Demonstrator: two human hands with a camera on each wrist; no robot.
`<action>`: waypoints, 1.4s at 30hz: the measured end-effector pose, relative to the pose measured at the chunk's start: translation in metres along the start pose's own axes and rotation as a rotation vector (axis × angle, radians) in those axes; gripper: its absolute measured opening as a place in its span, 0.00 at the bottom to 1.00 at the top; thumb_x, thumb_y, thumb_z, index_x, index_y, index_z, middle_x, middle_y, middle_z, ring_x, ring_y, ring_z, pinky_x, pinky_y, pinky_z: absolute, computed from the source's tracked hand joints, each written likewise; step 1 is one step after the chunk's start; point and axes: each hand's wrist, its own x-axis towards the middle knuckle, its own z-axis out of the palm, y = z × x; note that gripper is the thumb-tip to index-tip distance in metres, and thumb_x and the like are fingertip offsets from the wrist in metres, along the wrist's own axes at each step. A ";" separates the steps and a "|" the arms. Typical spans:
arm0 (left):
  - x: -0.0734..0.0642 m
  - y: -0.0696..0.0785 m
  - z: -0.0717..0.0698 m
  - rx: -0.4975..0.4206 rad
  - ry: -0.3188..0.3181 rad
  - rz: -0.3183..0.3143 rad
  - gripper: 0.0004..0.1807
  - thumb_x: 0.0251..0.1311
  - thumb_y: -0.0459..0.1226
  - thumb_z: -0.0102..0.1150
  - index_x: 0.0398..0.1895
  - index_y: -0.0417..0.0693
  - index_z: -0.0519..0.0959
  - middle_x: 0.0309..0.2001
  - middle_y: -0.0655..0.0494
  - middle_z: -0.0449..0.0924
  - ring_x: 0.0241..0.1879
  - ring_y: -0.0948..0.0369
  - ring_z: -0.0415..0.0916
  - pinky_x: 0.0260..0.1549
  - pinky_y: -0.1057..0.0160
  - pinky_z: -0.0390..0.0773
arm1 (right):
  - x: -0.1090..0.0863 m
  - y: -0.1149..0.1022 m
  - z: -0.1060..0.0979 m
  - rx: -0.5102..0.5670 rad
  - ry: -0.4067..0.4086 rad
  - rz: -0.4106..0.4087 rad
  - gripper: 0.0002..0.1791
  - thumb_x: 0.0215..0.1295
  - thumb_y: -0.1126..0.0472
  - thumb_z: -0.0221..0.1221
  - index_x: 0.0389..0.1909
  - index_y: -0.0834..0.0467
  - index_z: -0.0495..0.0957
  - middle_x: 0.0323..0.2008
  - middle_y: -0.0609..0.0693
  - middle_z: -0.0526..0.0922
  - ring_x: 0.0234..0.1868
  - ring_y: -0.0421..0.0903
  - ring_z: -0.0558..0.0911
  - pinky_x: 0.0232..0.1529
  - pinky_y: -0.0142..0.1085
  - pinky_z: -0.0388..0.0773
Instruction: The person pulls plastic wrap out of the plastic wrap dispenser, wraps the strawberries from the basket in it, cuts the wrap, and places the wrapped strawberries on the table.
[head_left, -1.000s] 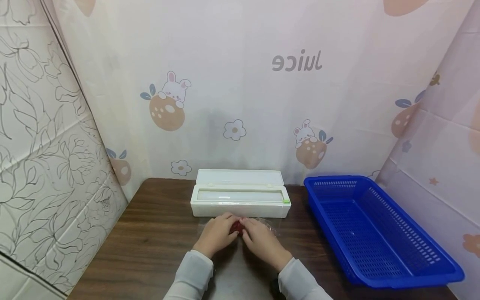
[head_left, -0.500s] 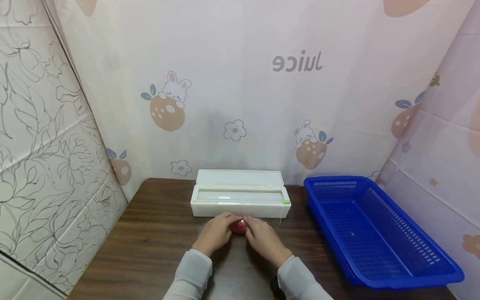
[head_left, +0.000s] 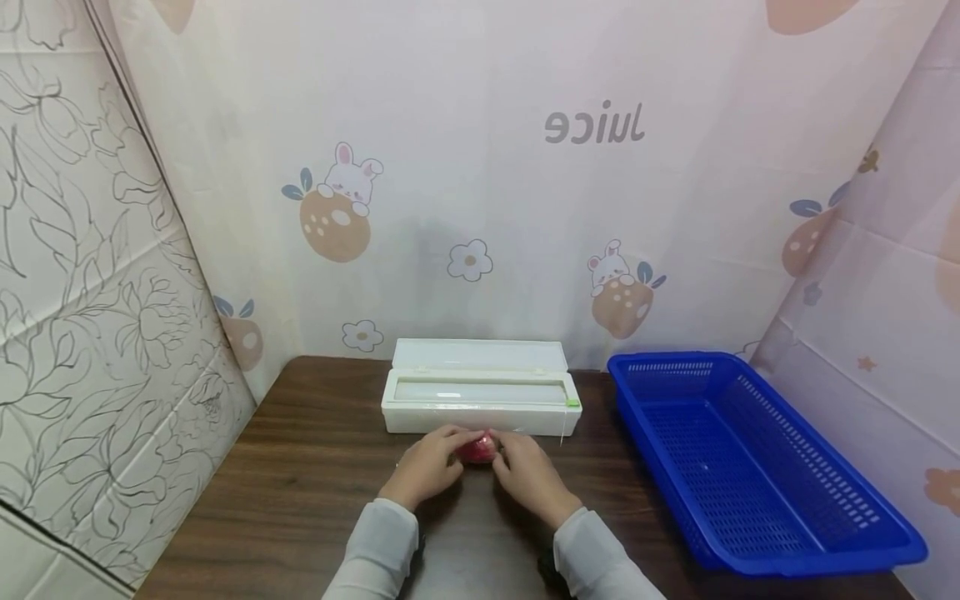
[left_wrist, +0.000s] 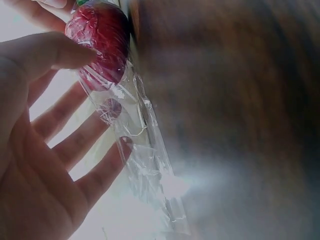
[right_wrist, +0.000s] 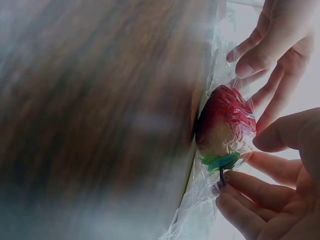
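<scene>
A red strawberry [head_left: 478,448] with a green leafy top and dark stalk lies between my two hands, wrapped in clear plastic film. My left hand [head_left: 426,468] holds its red end; in the left wrist view the thumb presses on the wrapped fruit, and a loose tail of cling film [left_wrist: 150,165] trails past the spread lower fingers. At the leafy end, my right hand [right_wrist: 280,185] holds the fruit between thumb and fingers, with fingertips by the stalk. Just beyond both hands stands a white cling film dispenser [head_left: 480,422], its lid raised.
A large blue plastic basket [head_left: 738,483] stands on the right of the brown wooden table [head_left: 300,467]. Printed curtains [head_left: 465,183] hang behind and at both sides. A green slider [head_left: 572,403] sits at the dispenser's right end.
The hands have drawn slightly apart, and more of the red strawberry shows between them. Film that spread out beside the hands is now gathered in. Dispenser and basket have stayed put.
</scene>
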 end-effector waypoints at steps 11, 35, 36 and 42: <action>-0.005 -0.002 -0.005 -0.055 0.047 0.007 0.27 0.55 0.40 0.60 0.61 0.61 0.71 0.56 0.56 0.73 0.54 0.58 0.68 0.52 0.46 0.74 | -0.001 0.002 0.001 0.024 -0.017 0.036 0.21 0.59 0.59 0.56 0.55 0.58 0.75 0.50 0.53 0.80 0.51 0.49 0.75 0.52 0.49 0.77; -0.001 -0.060 -0.050 -0.654 0.478 -0.546 0.31 0.61 0.41 0.53 0.68 0.51 0.59 0.66 0.44 0.57 0.65 0.50 0.54 0.64 0.46 0.61 | -0.001 0.000 -0.003 0.048 0.010 0.018 0.18 0.59 0.60 0.56 0.52 0.58 0.76 0.47 0.50 0.80 0.49 0.44 0.73 0.50 0.45 0.78; 0.000 -0.062 -0.049 -0.689 0.463 -0.550 0.32 0.62 0.41 0.52 0.69 0.49 0.57 0.68 0.43 0.55 0.66 0.50 0.53 0.65 0.46 0.59 | -0.001 0.000 -0.004 0.048 0.016 0.016 0.18 0.59 0.60 0.56 0.51 0.58 0.76 0.47 0.50 0.80 0.49 0.44 0.74 0.50 0.45 0.78; 0.005 -0.068 -0.045 -0.817 0.375 -0.585 0.39 0.63 0.48 0.52 0.72 0.47 0.48 0.72 0.43 0.47 0.68 0.50 0.47 0.67 0.46 0.53 | 0.000 0.001 -0.004 0.039 0.025 0.021 0.19 0.59 0.59 0.56 0.52 0.57 0.76 0.46 0.49 0.80 0.49 0.43 0.74 0.50 0.44 0.78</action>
